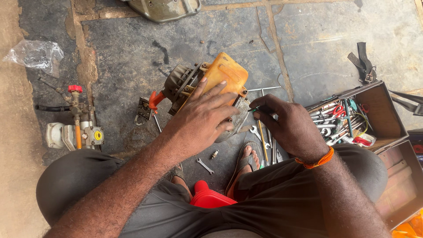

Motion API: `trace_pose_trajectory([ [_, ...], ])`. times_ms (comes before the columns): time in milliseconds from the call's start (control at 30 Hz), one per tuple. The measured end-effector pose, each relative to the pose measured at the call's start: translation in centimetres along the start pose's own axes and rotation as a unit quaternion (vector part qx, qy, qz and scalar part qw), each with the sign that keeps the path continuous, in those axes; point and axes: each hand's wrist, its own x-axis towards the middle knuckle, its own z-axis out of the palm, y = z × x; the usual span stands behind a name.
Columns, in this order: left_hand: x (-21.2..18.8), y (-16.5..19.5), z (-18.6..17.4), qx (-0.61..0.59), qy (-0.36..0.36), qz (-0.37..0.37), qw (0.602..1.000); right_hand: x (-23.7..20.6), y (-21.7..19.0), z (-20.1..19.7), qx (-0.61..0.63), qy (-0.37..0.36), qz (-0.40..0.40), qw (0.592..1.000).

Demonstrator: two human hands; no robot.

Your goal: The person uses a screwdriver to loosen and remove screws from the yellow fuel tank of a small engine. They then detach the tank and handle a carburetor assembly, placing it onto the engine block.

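Note:
A small engine (189,83) with an orange-yellow fuel tank (227,72) lies on the stone floor in front of me. My left hand (205,117) rests flat on it, fingers spread over the tank and the metal housing. My right hand (286,125) is pinched on a thin screwdriver (255,109) whose tip points at the engine's right side. An orange band sits on my right wrist. Loose spanners and screwdrivers (264,141) lie under my right hand.
An open metal toolbox (383,114) full of tools stands at the right. A pump part with a red valve (75,125) lies at the left, a plastic bag (35,55) behind it. A red container (209,198) sits between my knees; a small spanner (205,166) lies nearby.

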Motion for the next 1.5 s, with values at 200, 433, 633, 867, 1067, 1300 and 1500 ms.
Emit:
trace_pose_trajectory([
  [200, 0.1, 0.5, 0.3, 0.001, 0.034, -0.045, 0.998, 0.1, 0.0, 0.2, -0.011, -0.016, 0.034, 0.999],
  [433, -0.1, 0.3, 0.4, 0.003, -0.015, -0.033, 0.999, 0.2, 0.1, 0.4, -0.034, -0.003, -0.012, 0.999],
  [633, 0.0, -0.1, 0.1, -0.011, 0.004, -0.015, 1.000, 0.3, 0.1, 0.3, -0.059, -0.018, 0.022, 0.998],
  [867, -0.3, 0.1, 0.9, 0.050, 0.053, -0.038, 0.997, 0.0, 0.1, 0.4, -0.052, -0.015, 0.005, 0.999],
  [1067, -0.7, 0.4, 1.7, 0.053, 0.072, -0.039, 0.995, -0.1, 0.1, 0.1, -0.047, 0.000, 0.000, 0.999],
  [1300, -0.8, 0.8, 1.8, 0.026, 0.074, -0.069, 0.995, -0.1, -0.3, 0.0, -0.039, 0.006, -0.018, 0.999],
  [1500, -1.0, 0.9, 1.7, 0.019, 0.062, -0.071, 0.995, -0.3, -1.3, -0.6, -0.020, 0.038, -0.056, 0.998],
])
